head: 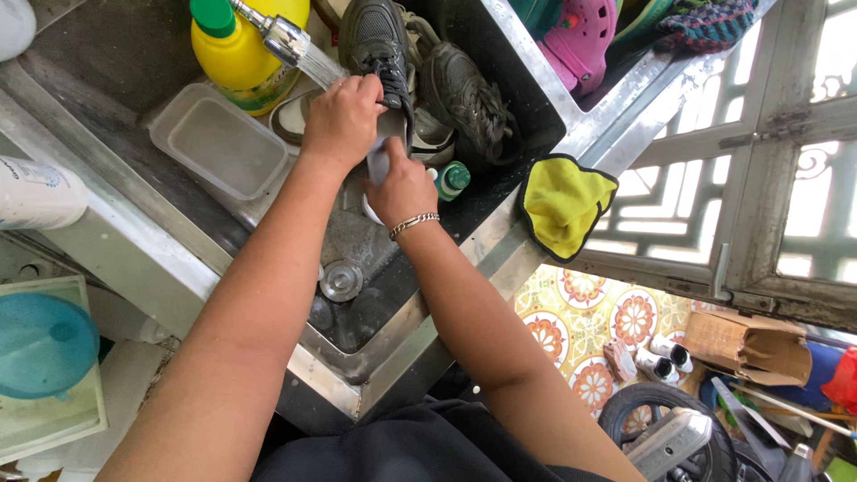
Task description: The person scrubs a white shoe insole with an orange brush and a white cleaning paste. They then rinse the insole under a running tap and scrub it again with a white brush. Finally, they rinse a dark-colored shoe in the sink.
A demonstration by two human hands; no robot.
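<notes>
Both forearms are reaching from the bottom of the view up into the steel sink (pixel 223 236), the bare one on the left, the braceleted one on the right. Left hand (pixel 342 120) is closing over the upper end of a grey insole (pixel 386 143), fingers curled round it, just under the running tap (pixel 284 37). Right hand (pixel 403 189) is gripping the insole's lower end, fingers wrapped and hidden beneath. Its long axis is running up and down between the two hands, so neither hand is nearer. Touching it above, a dark sneaker (pixel 373 40) is standing in the basin, its pair (pixel 464 94) lying to the right. A yellow bottle (pixel 241 49) and clear tub (pixel 219 143) are sitting left.
</notes>
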